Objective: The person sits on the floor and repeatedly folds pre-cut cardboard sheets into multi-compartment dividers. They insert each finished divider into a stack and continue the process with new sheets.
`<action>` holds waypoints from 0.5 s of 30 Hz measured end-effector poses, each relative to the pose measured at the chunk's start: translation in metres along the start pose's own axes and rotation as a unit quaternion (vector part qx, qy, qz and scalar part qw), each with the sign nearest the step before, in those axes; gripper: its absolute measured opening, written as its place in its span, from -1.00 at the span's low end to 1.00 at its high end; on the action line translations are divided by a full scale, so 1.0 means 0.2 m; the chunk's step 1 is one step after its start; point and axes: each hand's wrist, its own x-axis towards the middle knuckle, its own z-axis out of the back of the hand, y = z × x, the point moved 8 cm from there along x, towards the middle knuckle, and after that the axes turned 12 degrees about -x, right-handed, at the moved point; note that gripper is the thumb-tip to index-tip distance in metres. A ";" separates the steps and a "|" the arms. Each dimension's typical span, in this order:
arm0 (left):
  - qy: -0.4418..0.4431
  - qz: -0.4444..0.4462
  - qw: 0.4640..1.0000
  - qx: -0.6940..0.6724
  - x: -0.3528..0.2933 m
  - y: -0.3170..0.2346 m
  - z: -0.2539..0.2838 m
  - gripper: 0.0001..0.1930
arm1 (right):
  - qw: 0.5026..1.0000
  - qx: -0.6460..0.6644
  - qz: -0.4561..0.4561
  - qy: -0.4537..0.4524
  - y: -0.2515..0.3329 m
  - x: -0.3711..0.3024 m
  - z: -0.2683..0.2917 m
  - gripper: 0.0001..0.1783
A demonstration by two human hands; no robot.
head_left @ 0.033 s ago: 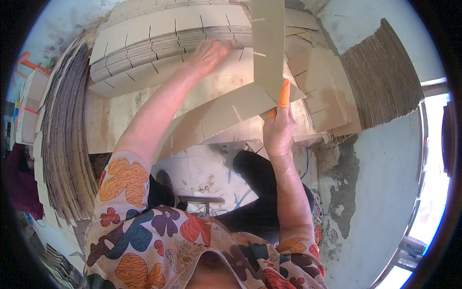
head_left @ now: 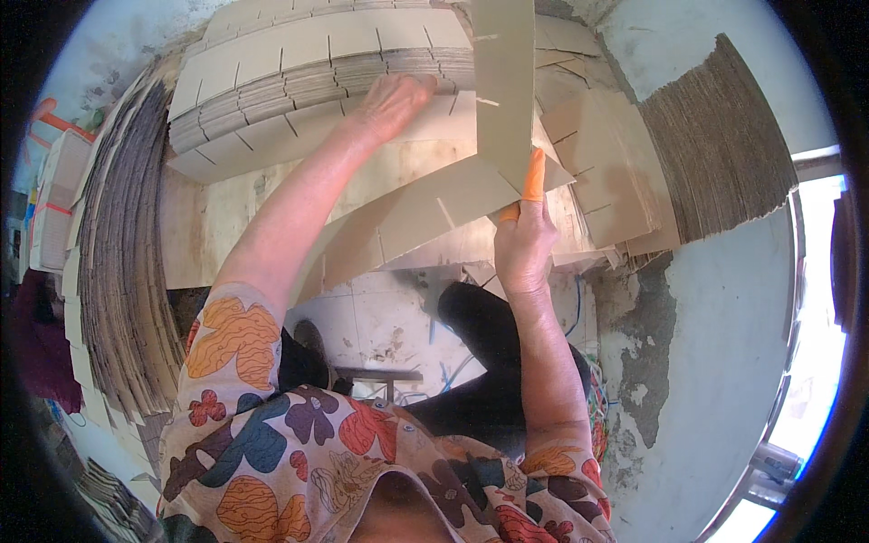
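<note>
My right hand [head_left: 525, 244], with orange finger covers [head_left: 534, 176] on two digits, grips two slotted cardboard strips where they meet. One strip [head_left: 505, 81] rises toward the top of the view; the other strip [head_left: 407, 222] slants down to the left, over the front of the wooden board. My left hand [head_left: 396, 104] reaches to a long stack of slotted cardboard strips [head_left: 326, 41]. Its bent fingers are at the upper edge of the front strip [head_left: 262, 140] of that stack; the fingertips are partly hidden.
The wooden board [head_left: 204, 217] lies beneath the stack. Tall piles of cardboard [head_left: 122, 244] stand on the left. More slotted sheets [head_left: 602, 172] and a brown corrugated pile [head_left: 720, 136] are at right, beside a peeling wall [head_left: 715, 335]. My knees are below the board's front edge.
</note>
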 end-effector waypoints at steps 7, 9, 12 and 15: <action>-0.179 -0.190 0.965 -0.032 -0.07 -0.08 0.11 -0.85 | 1.000 0.001 0.011 0.009 0.03 0.01 0.00 -0.13; -0.129 -0.166 0.976 -0.057 -0.07 -0.08 0.08 -0.85 | 1.000 -0.009 0.013 0.015 0.02 0.00 0.00 -0.12; -0.087 -0.099 0.987 -0.090 -0.04 -0.06 0.06 -0.93 | 0.999 -0.015 0.031 0.005 0.02 0.00 -0.01 -0.10; -0.049 -0.075 0.991 -0.101 -0.02 -0.08 0.05 -0.96 | 0.999 -0.010 0.036 0.000 0.01 -0.01 -0.02 -0.10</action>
